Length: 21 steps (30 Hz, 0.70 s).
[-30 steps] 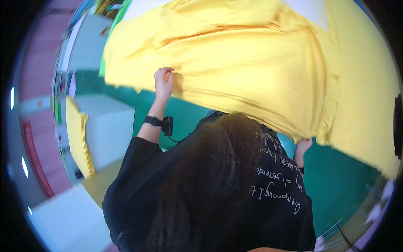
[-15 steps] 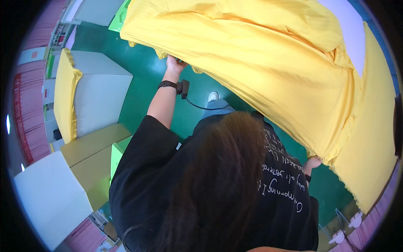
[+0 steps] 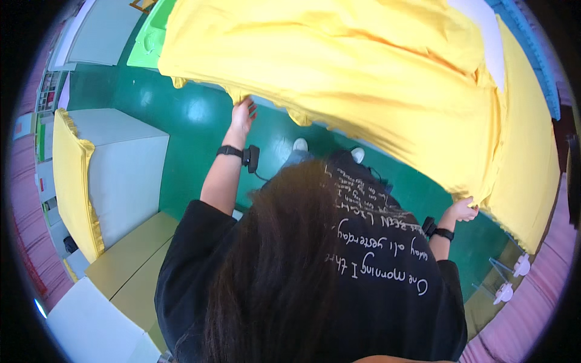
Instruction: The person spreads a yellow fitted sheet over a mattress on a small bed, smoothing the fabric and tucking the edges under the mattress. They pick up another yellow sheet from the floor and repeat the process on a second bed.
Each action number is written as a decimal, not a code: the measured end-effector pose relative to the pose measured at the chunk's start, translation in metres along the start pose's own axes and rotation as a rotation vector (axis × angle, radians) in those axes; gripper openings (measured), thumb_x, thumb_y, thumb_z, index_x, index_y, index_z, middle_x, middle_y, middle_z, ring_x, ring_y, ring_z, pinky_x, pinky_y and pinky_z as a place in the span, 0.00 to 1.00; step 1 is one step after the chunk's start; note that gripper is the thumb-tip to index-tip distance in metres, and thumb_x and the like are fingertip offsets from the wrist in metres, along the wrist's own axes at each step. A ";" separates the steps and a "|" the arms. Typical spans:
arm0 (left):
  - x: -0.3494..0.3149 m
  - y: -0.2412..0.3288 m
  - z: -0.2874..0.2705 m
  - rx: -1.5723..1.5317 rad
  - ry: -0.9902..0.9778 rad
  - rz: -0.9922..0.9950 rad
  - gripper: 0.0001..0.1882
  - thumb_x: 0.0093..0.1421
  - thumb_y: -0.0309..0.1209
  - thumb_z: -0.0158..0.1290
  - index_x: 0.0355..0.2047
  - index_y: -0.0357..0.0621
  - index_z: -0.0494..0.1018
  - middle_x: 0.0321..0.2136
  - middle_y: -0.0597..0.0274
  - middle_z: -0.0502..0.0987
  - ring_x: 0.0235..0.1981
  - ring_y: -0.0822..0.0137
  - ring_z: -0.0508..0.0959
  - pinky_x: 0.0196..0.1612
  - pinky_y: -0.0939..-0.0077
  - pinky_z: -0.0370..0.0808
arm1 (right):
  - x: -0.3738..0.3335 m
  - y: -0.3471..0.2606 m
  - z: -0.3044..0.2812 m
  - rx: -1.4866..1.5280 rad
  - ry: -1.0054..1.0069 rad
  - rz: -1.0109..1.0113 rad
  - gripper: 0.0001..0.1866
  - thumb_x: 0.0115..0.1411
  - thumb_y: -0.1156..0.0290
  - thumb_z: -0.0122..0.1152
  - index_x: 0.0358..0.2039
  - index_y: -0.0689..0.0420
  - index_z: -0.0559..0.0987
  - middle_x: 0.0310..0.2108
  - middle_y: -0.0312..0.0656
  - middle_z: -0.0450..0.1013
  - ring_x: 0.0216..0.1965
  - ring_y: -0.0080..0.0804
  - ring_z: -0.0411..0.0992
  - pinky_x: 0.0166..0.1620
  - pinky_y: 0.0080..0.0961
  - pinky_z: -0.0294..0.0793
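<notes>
The yellow cloth (image 3: 339, 66) lies from 11 to 3 o'clock of the view, spread over a wide thing which it mostly hides. Its surface has soft wrinkles, and its frilled lower edge hangs in small loose folds. At 1 o'clock, near the rim, a pale patch (image 3: 486, 30) shows between two parts of the cloth.

The left hand (image 3: 244, 114) is at 11 o'clock, just at the lower edge of the cloth. Its fingers are bent and a little apart; I cannot tell whether they pinch the edge. The right hand (image 3: 463, 210) is a little past 3 o'clock, at the near corner. There the fingers are closed together, clamped on the cloth, which is gathered above them.

Each wrist has a black strap (image 3: 230, 150) with a small black device (image 3: 251, 158). The person wears a black shirt (image 3: 387, 290) with white writing, and long dark hair (image 3: 272, 254) falls over it. Two white shoes (image 3: 301, 144) stand on the green floor (image 3: 187, 115), toward 12 and 2 o'clock.

Farther out, a green plastic part (image 3: 147, 45) is at 10 to 11 o'clock, beside the cloth. At 9 o'clock stands a white box (image 3: 130, 181) with a yellow cover (image 3: 72, 181). An olive cabinet (image 3: 124, 257) is at 8 o'clock, and a pink curtain (image 3: 520, 314) hangs at 4 o'clock.
</notes>
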<state>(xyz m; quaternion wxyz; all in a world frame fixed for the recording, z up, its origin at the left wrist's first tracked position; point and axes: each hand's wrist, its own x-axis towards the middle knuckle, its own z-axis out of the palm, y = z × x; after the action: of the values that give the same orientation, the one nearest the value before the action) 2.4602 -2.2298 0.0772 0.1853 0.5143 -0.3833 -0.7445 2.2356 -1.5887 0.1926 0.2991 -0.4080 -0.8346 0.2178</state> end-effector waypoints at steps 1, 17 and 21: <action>0.008 0.000 0.001 -0.014 0.101 0.031 0.15 0.58 0.33 0.47 0.45 0.47 0.62 0.37 0.63 0.70 0.34 0.68 0.71 0.33 0.69 0.67 | -0.003 -0.014 -0.001 -0.025 0.026 -0.201 0.28 0.53 0.55 0.55 0.47 0.63 0.67 0.47 0.54 0.64 0.50 0.51 0.61 0.53 0.43 0.60; -0.117 0.000 -0.132 0.221 0.060 0.188 0.07 0.58 0.28 0.42 0.36 0.49 0.69 0.27 0.70 0.72 0.28 0.76 0.72 0.30 0.80 0.66 | -0.234 -0.182 -0.008 0.158 -0.937 -1.422 0.29 0.51 0.64 0.56 0.53 0.58 0.64 0.58 0.52 0.53 0.62 0.51 0.46 0.59 0.62 0.32; -0.151 -0.013 -0.216 0.224 0.310 0.155 0.06 0.59 0.31 0.43 0.34 0.50 0.70 0.26 0.71 0.72 0.28 0.76 0.72 0.30 0.81 0.67 | -0.320 -0.224 -0.016 0.255 -1.034 -1.615 0.26 0.50 0.64 0.56 0.50 0.57 0.67 0.58 0.52 0.54 0.62 0.50 0.46 0.59 0.61 0.30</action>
<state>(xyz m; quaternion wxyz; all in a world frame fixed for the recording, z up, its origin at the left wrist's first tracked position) 2.7188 -2.2028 0.1228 0.2405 0.6089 -0.4693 -0.5926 2.2792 -1.9751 0.2376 -0.0036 0.4705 -0.8621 0.1883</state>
